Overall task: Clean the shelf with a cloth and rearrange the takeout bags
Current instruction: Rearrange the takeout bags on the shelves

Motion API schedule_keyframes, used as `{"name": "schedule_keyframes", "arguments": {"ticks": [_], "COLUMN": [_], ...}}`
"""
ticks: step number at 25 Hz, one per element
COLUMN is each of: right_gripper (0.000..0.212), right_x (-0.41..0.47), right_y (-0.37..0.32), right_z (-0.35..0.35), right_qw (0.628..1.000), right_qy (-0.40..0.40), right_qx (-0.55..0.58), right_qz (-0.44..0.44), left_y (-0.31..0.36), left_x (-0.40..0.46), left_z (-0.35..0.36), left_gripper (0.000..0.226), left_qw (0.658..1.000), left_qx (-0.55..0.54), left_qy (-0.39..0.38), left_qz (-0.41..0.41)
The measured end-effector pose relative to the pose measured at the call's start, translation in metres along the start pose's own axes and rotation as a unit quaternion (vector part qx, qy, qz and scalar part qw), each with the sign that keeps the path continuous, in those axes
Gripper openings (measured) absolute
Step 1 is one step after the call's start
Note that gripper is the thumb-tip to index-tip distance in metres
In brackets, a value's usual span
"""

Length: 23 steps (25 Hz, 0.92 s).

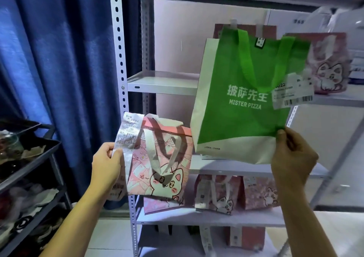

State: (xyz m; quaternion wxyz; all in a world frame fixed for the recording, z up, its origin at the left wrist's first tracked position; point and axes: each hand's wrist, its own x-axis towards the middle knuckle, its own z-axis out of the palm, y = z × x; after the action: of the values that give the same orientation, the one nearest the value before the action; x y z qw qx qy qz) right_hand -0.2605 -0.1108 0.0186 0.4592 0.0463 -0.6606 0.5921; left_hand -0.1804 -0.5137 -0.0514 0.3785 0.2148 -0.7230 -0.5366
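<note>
A person's two hands each hold up a takeout bag in front of a grey metal shelf (pixel 163 83).

The right hand (pixel 291 156) pinches the lower right corner of a green and white bag (pixel 242 107), thumb on the front, fingers curled behind. White lettering on the bag reads "MISTER PIZZA" below Chinese characters. Its green handles hang down over its front, and a white receipt with a barcode (pixel 293 95) is fixed near its upper right edge. The bag hangs in the air in front of the shelf's middle level.

The left hand (pixel 107 164) grips the left edge of a pink cartoon-cat bag (pixel 159 158), together with a long crumpled receipt (pixel 129 132) that stands up from the fingers. This bag has pale woven handles and is held below and to the left of the green bag, in front of the shelf's left upright post.

On the shelf, behind the green bag, another pink cat bag (pixel 327 63) sits on the middle level at the right. Two more pink bags (pixel 236 191) stand on a lower level, under the green bag.

Left of the shelf hangs a blue curtain (pixel 59 49), and farther left is a dark tiered cart (pixel 29 158) holding blurred clutter.
</note>
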Motion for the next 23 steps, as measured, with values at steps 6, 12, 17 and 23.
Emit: {"name": "schedule_keyframes", "arguments": {"ticks": [6,12,17,23], "right_gripper": [0.019,0.015,0.016,0.016], "right_x": [-0.009,-0.038,-0.046,-0.02], "right_y": [0.043,0.098,0.136,0.175], "right_z": [-0.031,-0.058,-0.086,-0.11], "right_qw": [0.999,0.994,0.987,0.98], "right_qy": [0.004,0.024,0.056,0.107], "right_qx": [-0.013,-0.037,-0.047,-0.054], "right_qz": [0.035,0.1,0.142,0.158], "left_y": [-0.007,0.0,0.004,0.023], "left_x": [-0.002,-0.011,-0.024,-0.047], "left_z": [0.014,0.035,0.062,0.105], "left_gripper": [0.016,0.015,0.015,0.015], "left_qw": [0.998,0.997,0.996,0.995], "left_qx": [-0.038,-0.057,-0.07,-0.066], "left_qy": [0.019,-0.007,-0.031,-0.058], "left_qz": [-0.037,-0.044,-0.051,-0.038]}}
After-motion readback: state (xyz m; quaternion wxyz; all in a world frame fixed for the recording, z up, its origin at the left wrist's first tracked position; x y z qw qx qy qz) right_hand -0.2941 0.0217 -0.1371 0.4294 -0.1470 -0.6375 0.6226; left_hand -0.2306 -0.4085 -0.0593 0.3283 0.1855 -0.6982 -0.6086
